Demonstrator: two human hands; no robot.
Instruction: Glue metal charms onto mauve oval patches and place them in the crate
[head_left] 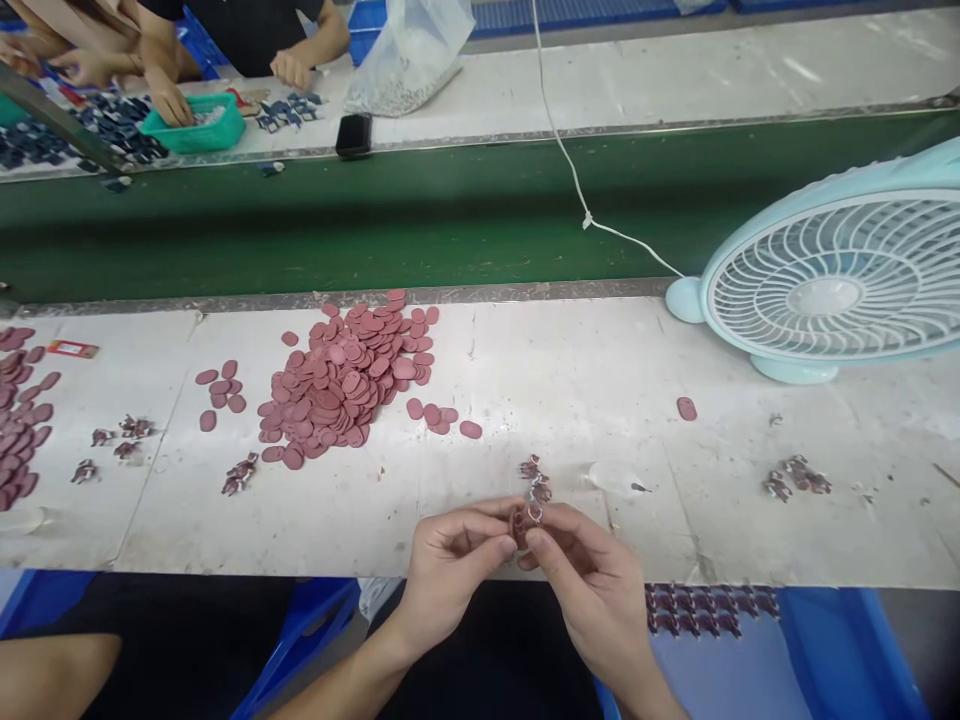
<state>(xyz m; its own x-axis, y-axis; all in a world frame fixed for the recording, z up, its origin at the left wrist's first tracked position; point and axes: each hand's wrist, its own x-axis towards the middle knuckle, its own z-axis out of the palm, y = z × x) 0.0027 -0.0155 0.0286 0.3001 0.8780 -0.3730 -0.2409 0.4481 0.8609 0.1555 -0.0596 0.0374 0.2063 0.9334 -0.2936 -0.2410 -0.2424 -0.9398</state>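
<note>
The small maroon piece (519, 527) is held over the near edge of the worktop (525, 380), roughly midway along it. The left hand (450, 570) pinches its left side between thumb and fingers; the right hand (600, 590) pinches the other side, thumb towards the wearer. The fingertips of the two hands nearly meet around it, and they mask much of its outline. Just beyond, a short row of shiny-trimmed bits (534, 474) lies on the surface; whether it joins the held piece cannot be told.

To the right of the row lies a clear, dark-tipped bottle (613, 478). Left of centre, towards the far edge, stands a heap of flat maroon ovals (337, 385). A loose oval (686, 408) lies near the pale blue fan (829, 295). Dark clustered bits (799, 476) sit towards the near right corner. Below the near edge, right of the hands, dark pieces in rows (697, 608) lie on a pale sheet (735, 665).

Assessment: the held piece appears very light, probably soft and bendable, with finer trim likely easier to mar. Its plain maroon sides look the sound place for a light fingertip grip.
</note>
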